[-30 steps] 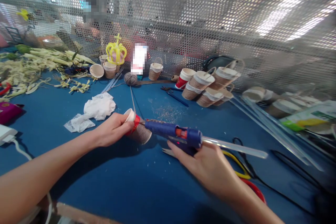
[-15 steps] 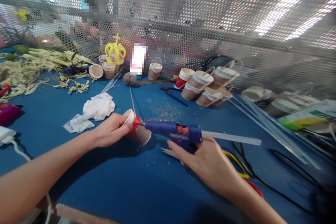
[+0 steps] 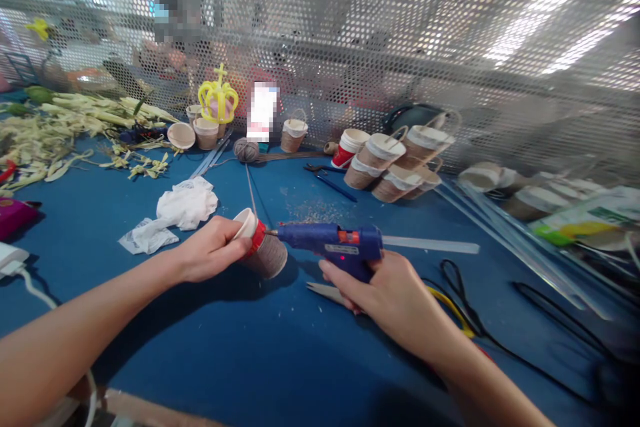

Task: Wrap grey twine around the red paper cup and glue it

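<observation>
My left hand (image 3: 216, 250) is closed around the rim end of a paper cup (image 3: 270, 257), which lies tilted. Brown twine wraps the cup's lower part, and a red band shows near the white rim. A strand of twine runs from the cup back to a grey-brown ball of twine (image 3: 246, 150). In my right hand (image 3: 383, 287) is a blue hot glue gun (image 3: 330, 243), its nozzle at the red band and a clear glue stick (image 3: 435, 244) sticking out behind. Whether the nozzle touches the cup I cannot tell. Scissors (image 3: 327, 291) lie partly hidden beneath my right hand.
Twine-wrapped cups with handles (image 3: 395, 180) stand at the back right, near pliers (image 3: 333, 183) and long clear glue sticks (image 3: 520, 247). Crumpled white cloth (image 3: 187, 203) lies left of the cup. A perforated metal screen (image 3: 350, 33) closes off the back. A black cord (image 3: 480, 327) crosses the right side.
The rear of the glue gun has tipped upward and its glue stick has swung slightly up and left. The cup and my left hand have barely moved.
</observation>
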A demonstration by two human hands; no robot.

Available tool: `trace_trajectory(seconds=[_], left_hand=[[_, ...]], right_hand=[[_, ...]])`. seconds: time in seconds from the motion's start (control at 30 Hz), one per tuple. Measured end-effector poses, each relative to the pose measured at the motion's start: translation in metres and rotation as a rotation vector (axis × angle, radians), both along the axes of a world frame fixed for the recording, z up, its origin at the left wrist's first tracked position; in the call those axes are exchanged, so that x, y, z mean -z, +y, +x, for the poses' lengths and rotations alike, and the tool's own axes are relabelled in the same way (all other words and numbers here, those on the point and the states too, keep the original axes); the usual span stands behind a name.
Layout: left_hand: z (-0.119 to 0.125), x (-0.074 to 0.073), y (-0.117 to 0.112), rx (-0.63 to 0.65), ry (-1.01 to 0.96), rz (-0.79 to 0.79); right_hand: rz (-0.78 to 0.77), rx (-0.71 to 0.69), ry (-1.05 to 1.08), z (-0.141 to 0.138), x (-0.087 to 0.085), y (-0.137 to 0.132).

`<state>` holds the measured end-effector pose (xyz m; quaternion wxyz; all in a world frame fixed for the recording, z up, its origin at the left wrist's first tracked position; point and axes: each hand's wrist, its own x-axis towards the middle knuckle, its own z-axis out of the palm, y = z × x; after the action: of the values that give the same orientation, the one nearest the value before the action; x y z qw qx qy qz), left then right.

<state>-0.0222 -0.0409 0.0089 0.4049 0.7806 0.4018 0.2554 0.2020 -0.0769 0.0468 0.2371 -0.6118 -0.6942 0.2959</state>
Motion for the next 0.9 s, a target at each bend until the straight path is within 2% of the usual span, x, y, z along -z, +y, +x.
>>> trace_trajectory(seconds=[0.33,0.57,0.73,0.9], left_hand=[[0.000,0.001,0.000,0.028,-0.016,0.014],[0.000,0.003,0.001,0.000,-0.014,0.021],[0.000,0.003,0.001,-0.015,-0.025,-0.003],[0.000,0.004,0.001,-0.045,-0.047,-0.055]], right_hand=[[-0.030,0.003,-0.003,0.001,0.005,0.009],[-0.040,0.001,0.007,0.000,-0.003,0.000],[0.021,0.002,-0.028,-0.001,-0.001,-0.001],[0.151,-0.099,-0.099,-0.001,0.005,-0.005]])
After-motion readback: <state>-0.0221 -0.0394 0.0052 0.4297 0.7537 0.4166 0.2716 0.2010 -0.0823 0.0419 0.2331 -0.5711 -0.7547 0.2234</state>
